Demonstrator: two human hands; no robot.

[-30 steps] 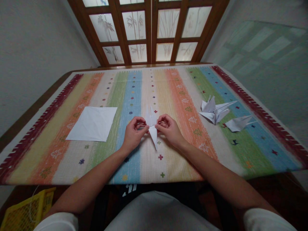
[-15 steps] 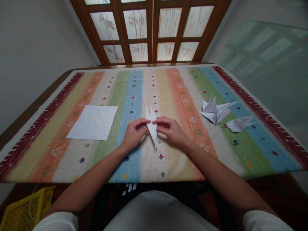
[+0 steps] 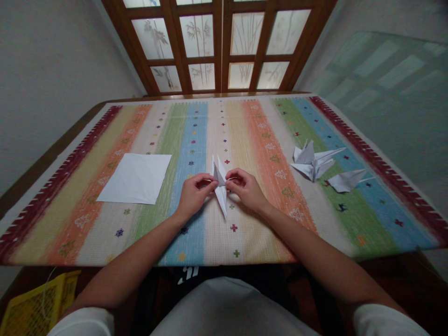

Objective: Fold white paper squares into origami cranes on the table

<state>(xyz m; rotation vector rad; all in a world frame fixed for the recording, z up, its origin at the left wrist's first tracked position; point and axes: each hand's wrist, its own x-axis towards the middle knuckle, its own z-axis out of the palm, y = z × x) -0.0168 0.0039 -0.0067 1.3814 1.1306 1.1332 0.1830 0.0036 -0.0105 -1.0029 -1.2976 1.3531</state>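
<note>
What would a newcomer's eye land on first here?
Probably the striped rainbow tablecloth, which spreads across most of the table. Next, the pointed folded white paper near the middle, pinched at its sides by the left hand and right hand. Then the white paper on either side: a flat sheet on the left, and folded paper shapes on the right.

folded piece (image 3: 220, 200): matt paper | square sheet (image 3: 136, 179): paper, faintly creased | tablecloth (image 3: 269, 224): matt cloth | door frame (image 3: 217, 46): wood | crate (image 3: 35, 298): plastic
</note>
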